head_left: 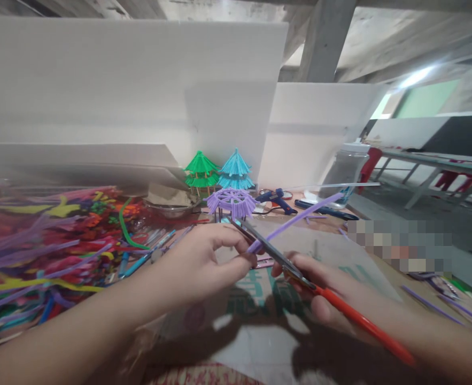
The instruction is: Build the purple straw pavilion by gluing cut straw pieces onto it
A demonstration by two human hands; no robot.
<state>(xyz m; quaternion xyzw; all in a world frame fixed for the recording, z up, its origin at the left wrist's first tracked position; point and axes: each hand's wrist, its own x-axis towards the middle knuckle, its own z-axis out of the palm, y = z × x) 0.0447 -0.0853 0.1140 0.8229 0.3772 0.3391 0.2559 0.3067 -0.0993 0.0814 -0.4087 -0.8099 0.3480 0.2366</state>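
My left hand pinches the near end of a long purple pipe cleaner that slants up to the right. In my right hand are red-handled scissors, their blades crossing the pipe cleaner close to my left fingers. Just beyond my hands a purple pipe-cleaner roof sits on thin posts. Behind it stand a green pagoda model and a blue pagoda model.
A heap of coloured pipe cleaners fills the left of the table. A blue glue gun, a clear plastic jar and loose purple pieces lie to the right. White boards stand behind. Cardboard sheet under my hands.
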